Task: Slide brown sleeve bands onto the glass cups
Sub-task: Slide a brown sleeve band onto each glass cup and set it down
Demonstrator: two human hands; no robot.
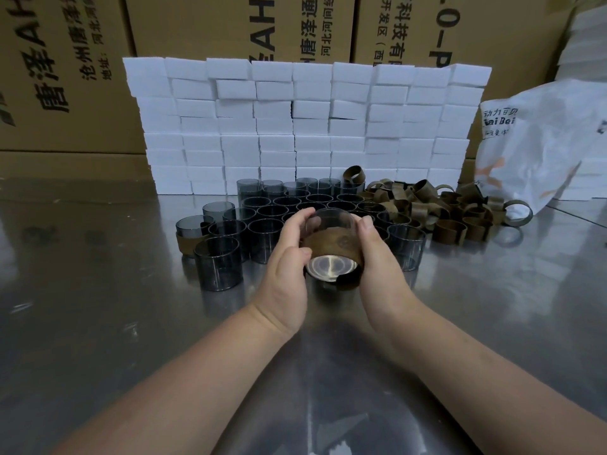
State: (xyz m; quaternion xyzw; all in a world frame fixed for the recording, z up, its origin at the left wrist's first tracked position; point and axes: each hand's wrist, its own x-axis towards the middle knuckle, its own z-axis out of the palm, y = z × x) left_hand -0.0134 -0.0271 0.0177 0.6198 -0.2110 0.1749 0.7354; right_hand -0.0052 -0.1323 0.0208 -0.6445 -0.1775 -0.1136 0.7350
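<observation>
Left hand (285, 267) and right hand (377, 261) grip the centre-frame smoky glass cup (331, 221); uneven pressure may skew its brown sleeve band (331, 249).

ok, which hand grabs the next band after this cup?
Probably right. The band pile lies off to the side of the right hand; the left hand would have to cross the held cup to reach it.

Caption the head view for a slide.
Left hand and right hand grip a glass cup wearing a brown sleeve band, above a steel table of bare cups and loose bands.
</observation>
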